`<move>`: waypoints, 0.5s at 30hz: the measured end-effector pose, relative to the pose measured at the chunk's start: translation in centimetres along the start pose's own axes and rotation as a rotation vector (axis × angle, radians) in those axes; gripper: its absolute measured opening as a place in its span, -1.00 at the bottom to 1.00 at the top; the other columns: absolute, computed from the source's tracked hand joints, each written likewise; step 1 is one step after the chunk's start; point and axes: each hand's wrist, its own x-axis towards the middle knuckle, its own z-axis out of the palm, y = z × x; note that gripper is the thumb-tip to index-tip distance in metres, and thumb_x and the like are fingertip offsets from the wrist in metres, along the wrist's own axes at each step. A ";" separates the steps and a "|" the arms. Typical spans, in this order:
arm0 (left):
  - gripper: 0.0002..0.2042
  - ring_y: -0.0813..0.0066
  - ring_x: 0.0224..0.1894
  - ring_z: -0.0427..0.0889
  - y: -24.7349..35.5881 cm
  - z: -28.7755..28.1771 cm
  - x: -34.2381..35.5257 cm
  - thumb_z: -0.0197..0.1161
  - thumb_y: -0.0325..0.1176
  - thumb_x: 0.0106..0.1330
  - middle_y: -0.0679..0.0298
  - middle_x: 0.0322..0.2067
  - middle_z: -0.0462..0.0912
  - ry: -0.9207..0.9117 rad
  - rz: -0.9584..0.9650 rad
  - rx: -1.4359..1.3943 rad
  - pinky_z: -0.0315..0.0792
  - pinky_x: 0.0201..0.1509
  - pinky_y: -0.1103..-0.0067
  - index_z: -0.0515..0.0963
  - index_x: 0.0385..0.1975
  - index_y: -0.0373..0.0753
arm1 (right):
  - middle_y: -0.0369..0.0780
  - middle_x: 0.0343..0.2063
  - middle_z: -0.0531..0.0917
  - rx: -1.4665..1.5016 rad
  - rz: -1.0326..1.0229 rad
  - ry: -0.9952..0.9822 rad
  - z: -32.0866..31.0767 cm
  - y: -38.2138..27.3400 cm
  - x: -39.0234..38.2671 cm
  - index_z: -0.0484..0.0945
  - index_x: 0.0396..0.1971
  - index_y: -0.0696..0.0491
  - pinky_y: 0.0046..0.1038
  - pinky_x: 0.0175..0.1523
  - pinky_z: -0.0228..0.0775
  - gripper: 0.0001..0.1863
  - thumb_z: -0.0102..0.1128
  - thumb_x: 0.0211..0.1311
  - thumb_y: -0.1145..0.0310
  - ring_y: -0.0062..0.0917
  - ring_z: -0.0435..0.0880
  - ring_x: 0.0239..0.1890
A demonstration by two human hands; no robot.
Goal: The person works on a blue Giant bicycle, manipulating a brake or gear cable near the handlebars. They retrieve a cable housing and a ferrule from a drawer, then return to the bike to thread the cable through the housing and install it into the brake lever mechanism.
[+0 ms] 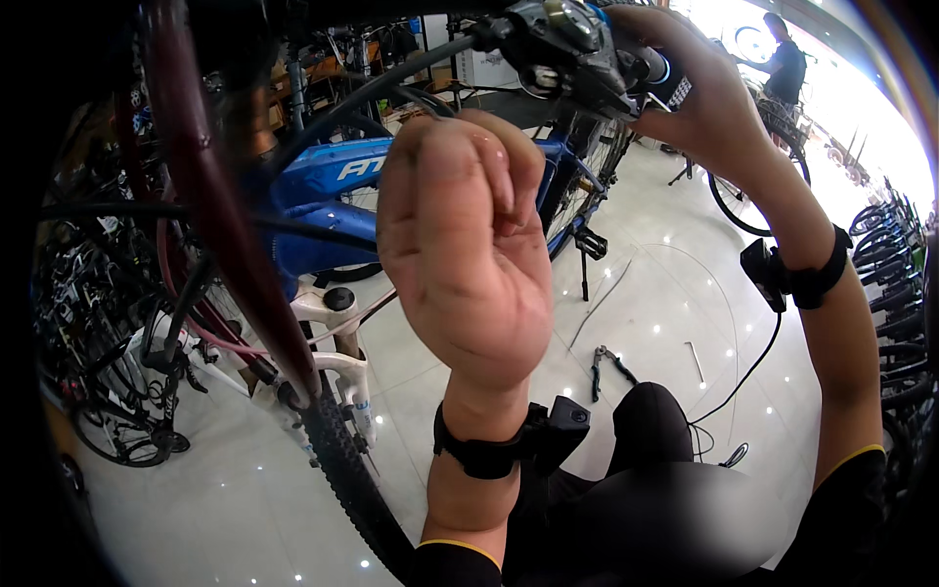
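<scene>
My left hand (465, 245) is raised in the middle of the view, its fingers curled tightly in towards the palm. Whatever it pinches, if anything, is hidden by the fingers. Up at the right, my right hand (719, 122) wraps round the handlebar grip (673, 86). Beside that grip sits a black and silver shifter with brake lever (567, 59), just above and right of my left hand. Dark cables (391, 78) run leftward from it. Behind my left hand is the blue bicycle frame (323, 171), with a white fork (342, 367) and knobby front tyre (352, 489) below.
A dark red tube (210, 176) slants close by on the left. Black-handled cutters (599, 374), a small rod-like tool (695, 362) and a loose cable (599, 305) lie on the tiled floor. Bicycles line both sides; another person (784, 64) stands by a bicycle at the far right.
</scene>
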 end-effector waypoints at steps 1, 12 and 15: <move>-0.77 0.58 -0.56 0.10 0.2 -0.2 -0.5 -0.14 -0.29 0.46 0.33 -0.56 0.30 -0.001 0.003 0.054 0.12 -0.34 0.59 0.22 -0.50 -0.14 | -0.09 -0.08 0.57 0.032 -0.020 0.017 0.3 -0.1 0.2 0.42 0.09 0.16 -0.29 0.11 0.41 -0.25 0.49 -0.26 0.42 -0.27 0.55 0.01; -0.75 0.53 -0.44 0.37 0.7 1.9 -4.1 -0.19 -0.27 0.55 0.10 -0.35 0.50 -0.060 -0.060 0.204 0.31 -0.39 0.67 0.33 -0.31 -0.29 | -0.06 0.02 0.50 -0.026 0.002 -0.069 -0.8 -0.3 -0.5 0.37 0.14 0.18 -0.28 0.21 0.35 -0.21 0.45 -0.23 0.40 -0.19 0.46 0.10; -0.76 0.51 -0.41 0.41 -0.6 2.7 -5.2 -0.18 -0.28 0.55 0.09 -0.32 0.51 -0.026 -0.070 0.135 0.36 -0.34 0.67 0.35 -0.29 -0.30 | -0.05 0.03 0.49 0.001 -0.015 -0.081 -0.6 0.2 -0.3 0.35 0.16 0.19 -0.28 0.20 0.36 -0.21 0.43 -0.21 0.40 -0.18 0.47 0.09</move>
